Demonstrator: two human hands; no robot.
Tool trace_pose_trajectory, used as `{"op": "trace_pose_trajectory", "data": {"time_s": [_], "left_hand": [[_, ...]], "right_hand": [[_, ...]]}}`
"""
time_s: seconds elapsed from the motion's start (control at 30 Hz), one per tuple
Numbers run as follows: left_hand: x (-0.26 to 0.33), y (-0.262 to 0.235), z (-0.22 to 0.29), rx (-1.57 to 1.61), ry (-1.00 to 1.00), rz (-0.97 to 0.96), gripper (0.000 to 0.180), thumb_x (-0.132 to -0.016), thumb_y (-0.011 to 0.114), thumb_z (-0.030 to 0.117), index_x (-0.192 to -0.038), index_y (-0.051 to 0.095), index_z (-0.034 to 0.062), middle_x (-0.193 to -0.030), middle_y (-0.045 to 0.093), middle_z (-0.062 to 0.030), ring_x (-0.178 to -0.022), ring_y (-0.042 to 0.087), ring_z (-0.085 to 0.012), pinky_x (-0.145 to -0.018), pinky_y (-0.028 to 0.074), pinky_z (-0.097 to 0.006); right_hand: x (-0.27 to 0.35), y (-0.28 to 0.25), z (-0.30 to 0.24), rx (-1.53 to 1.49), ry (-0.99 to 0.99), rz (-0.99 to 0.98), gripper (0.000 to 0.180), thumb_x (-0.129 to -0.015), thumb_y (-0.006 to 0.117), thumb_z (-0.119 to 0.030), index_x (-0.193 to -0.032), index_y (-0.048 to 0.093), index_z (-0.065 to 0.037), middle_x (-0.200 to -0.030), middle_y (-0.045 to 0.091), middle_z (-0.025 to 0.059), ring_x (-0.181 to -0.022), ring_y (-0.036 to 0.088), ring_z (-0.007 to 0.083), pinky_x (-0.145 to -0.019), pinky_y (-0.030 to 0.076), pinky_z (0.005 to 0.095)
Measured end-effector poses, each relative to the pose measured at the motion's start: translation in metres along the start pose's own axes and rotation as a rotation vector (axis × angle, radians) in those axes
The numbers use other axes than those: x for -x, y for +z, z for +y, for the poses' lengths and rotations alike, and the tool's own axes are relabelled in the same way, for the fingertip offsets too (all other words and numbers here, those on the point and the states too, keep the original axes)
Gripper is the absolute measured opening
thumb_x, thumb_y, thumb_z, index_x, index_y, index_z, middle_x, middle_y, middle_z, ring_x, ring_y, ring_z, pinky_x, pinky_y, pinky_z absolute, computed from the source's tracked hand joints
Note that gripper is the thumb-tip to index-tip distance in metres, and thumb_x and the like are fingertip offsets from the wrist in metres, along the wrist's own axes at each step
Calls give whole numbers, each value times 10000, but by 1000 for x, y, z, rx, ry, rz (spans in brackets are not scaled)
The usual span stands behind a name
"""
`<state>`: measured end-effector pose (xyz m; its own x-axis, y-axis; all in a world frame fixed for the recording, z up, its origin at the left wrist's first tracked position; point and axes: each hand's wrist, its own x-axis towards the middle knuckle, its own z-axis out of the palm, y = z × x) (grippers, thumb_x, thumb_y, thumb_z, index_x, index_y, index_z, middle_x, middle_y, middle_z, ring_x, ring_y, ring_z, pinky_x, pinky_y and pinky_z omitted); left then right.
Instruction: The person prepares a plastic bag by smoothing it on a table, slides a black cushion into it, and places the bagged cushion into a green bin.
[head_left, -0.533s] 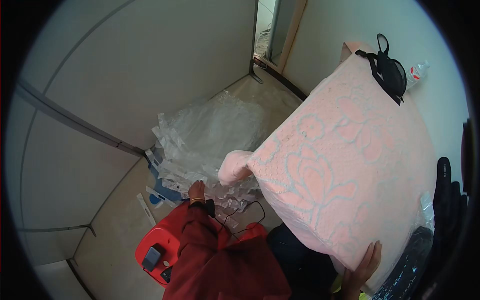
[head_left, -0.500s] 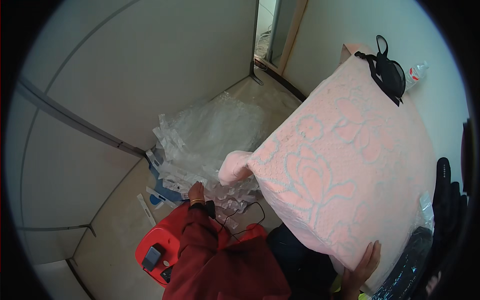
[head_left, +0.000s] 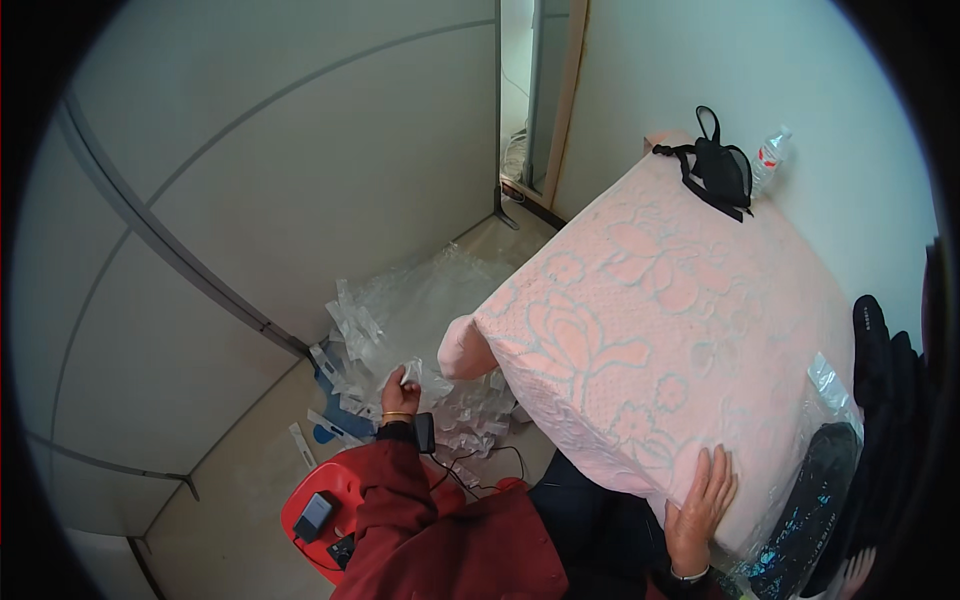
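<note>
Low at the left, my left hand (head_left: 401, 394) has its fingers closed on a crumpled corner of a clear plastic bag (head_left: 426, 375). That bag lies at the near side of a heap of clear plastic bags (head_left: 400, 295) on the floor. My right hand (head_left: 704, 500) rests flat, fingers stretched out, near the front edge of a pink floral cloth (head_left: 620, 300) that covers a table. To the right of this hand lies a dark item in a clear plastic bag (head_left: 808, 500); its kind is unclear.
A red stool (head_left: 300, 500) beside my left arm carries a small dark device (head_left: 314, 516) with a cable. Black mesh straps (head_left: 720, 175) and a clear bottle (head_left: 769, 160) lie at the cloth's far end. Black garments (head_left: 880, 400) line the right edge. Grey partition panels (head_left: 300, 150) stand left.
My left hand has lifted slightly and now pinches plastic. My right hand has gone from gripping the cloth's edge to lying flat farther onto it. The view has shifted.
</note>
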<state>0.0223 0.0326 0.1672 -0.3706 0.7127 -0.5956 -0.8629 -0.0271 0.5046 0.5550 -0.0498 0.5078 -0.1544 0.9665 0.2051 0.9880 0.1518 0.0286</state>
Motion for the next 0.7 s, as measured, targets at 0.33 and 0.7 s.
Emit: {"op": "trace_pose_trajectory", "data": {"time_s": [0.33, 0.7], "left_hand": [[261, 279, 34, -13, 740, -599, 471, -979, 635, 185, -1410, 494, 57, -1498, 452, -122, -1309, 537, -264, -969, 535, -399], [377, 293, -212, -528, 608, -1033, 171, -935, 581, -95, -1017, 656, 35, -1565, 346, -225, -1301, 536, -334, -1026, 500, -428]], "right_hand": [[8, -2, 21, -445, -115, 192, 660, -739, 783, -115, -1339, 538, 7, -1413, 484, 232, -1329, 455, 427, -1118, 346, 528], [37, -8, 25, -1447, -47, 75, 485, -979, 640, -346, -1271, 565, 34, -1235, 632, 154, -1183, 585, 296, -1039, 434, 409]]}}
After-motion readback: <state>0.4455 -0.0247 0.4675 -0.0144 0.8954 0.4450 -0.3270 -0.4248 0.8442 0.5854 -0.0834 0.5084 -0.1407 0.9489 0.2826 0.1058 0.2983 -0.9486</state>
